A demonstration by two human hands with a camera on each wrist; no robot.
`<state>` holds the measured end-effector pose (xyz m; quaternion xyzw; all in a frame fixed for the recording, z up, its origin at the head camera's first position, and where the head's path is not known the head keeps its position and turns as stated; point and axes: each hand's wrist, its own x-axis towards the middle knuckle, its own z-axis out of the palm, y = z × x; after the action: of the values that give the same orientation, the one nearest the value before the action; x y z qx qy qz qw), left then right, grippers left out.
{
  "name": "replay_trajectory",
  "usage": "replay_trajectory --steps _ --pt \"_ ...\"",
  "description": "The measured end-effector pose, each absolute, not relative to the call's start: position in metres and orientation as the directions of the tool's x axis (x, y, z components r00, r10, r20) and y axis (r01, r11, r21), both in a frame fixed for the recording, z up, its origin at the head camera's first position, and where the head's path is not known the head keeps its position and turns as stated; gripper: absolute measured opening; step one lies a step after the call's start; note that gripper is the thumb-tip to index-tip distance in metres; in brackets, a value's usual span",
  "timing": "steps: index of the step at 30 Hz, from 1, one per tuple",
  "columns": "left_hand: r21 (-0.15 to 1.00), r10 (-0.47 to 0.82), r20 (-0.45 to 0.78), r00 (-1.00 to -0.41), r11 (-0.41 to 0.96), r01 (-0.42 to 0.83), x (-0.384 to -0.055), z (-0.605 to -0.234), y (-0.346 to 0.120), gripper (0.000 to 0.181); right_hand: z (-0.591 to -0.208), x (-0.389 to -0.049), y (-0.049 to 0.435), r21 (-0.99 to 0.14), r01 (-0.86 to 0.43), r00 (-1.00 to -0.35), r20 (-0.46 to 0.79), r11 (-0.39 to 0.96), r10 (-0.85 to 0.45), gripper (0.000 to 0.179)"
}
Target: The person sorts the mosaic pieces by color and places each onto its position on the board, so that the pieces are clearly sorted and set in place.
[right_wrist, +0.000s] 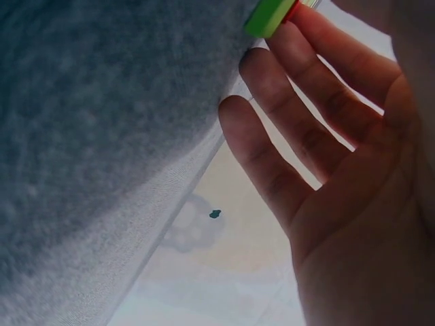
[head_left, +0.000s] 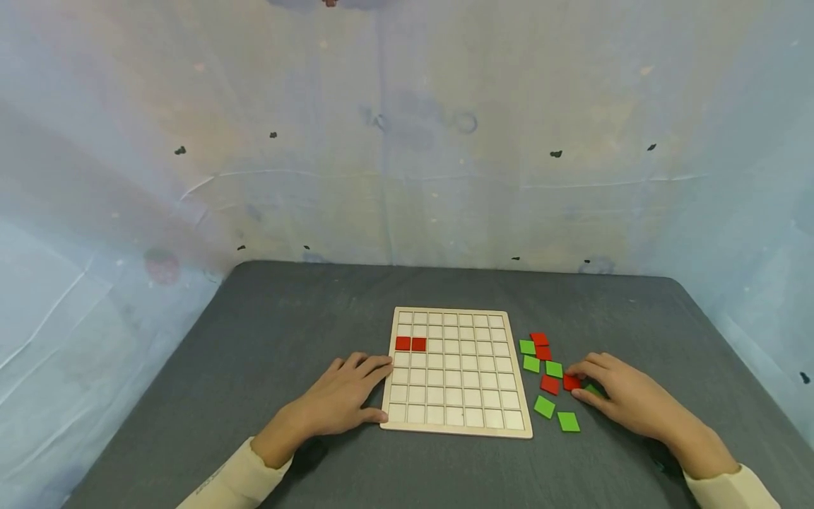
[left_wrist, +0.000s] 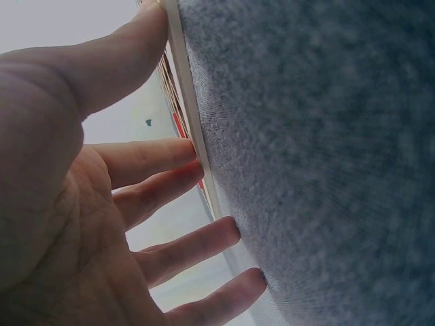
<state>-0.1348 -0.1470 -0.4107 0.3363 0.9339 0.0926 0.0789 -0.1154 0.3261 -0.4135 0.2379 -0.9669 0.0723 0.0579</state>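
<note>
A wooden grid board (head_left: 453, 428) lies on the table, with two red square tiles (head_left: 410, 344) side by side in its third row, at the left end. My left hand (head_left: 340, 399) rests against the board's left edge, thumb near the front corner. In the left wrist view its fingers (left_wrist: 163, 159) are spread, their tips along the board's side. To the right of the board, my right hand (head_left: 626, 396) pinches a red tile (head_left: 571, 382) between thumb and fingers. A green tile (head_left: 595, 390) is partly hidden beneath that hand; the right wrist view shows a green tile (right_wrist: 268, 17) by the fingertips.
Loose red and green tiles are scattered between the board and the right hand, among them a green tile (head_left: 569, 422) nearest the front and a red tile (head_left: 538, 339) at the back. A dark grey cloth covers the table (head_left: 305, 304). Behind hangs a pale curtain (head_left: 407, 198).
</note>
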Motion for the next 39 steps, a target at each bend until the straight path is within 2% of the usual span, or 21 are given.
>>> replay_trajectory --steps 12,39 --pt "0.214 0.644 -0.085 -0.760 0.757 0.618 -0.1351 -0.4109 -0.1463 0.076 -0.4127 -0.1180 0.3263 -0.127 -0.447 -0.894 0.099 0.885 -0.437 0.023" --pt "0.213 0.637 -0.087 -0.766 0.763 0.610 -0.1349 -0.4120 -0.1468 0.076 -0.4115 -0.1176 0.3258 -0.150 -0.449 -0.893 0.122 0.881 -0.434 0.020"
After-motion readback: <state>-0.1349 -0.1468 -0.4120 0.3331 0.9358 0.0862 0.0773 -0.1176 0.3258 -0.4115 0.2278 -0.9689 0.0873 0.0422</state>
